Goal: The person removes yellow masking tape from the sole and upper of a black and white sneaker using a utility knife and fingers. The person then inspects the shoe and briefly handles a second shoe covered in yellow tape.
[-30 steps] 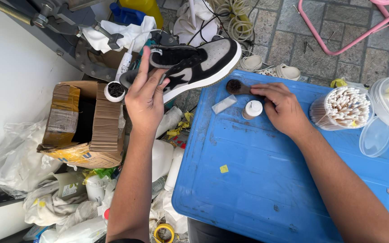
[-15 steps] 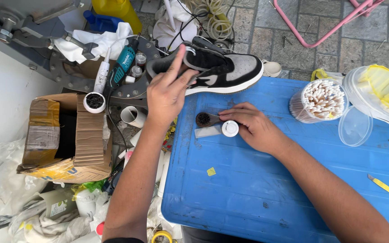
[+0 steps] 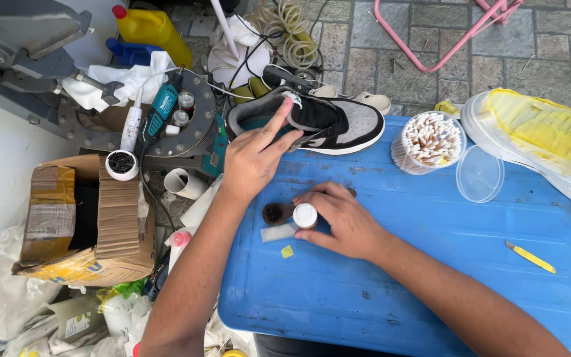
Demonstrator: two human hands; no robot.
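Steadying the grey-and-black sneaker point(image 3: 328, 122) at the blue table point(image 3: 431, 264)'s far edge, left hand point(image 3: 256, 162) lay open on it; right hand point(image 3: 338, 221) gripped a white-capped bottle point(image 3: 304, 216) near the left edge. Uncapping seemingly needed both hands.

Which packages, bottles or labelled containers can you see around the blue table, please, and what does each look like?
Cardboard box: floor, left of the table, brown, torn, taped.
Yellow jug: top left, red cap.
Cotton swab tub: on the blue table, round, clear.
Small white-capped bottle: under the right hand.
Labelled white bottle: bottom left, lying among bags.
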